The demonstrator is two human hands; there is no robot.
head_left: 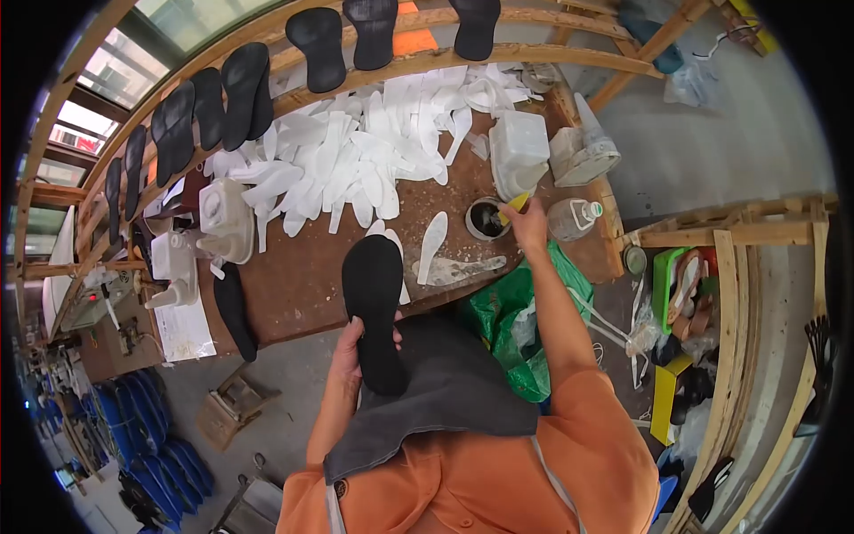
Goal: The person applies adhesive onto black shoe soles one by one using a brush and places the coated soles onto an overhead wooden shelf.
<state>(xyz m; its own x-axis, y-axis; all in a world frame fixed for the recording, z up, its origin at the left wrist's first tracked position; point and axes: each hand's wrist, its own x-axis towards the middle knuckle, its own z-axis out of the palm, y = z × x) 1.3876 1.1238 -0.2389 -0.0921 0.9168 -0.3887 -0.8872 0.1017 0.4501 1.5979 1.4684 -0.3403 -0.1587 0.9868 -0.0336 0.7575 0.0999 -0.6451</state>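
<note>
My left hand is wrapped round the narrow part of a black shoe sole, held upright in front of the apron. My right hand pinches a flat yellow tool over a small round bowl with dark contents. The tool's lower end is hidden at the bowl, so I cannot tell its exact kind. A white sole-shaped insert lies on the brown bench between the two hands. Beside it is a patch of dried residue.
White inserts are heaped at the bench's back. Black soles lean along a wooden rack. Plastic containers and a clear jug stand near my right hand. A green bag hangs below the bench's front edge.
</note>
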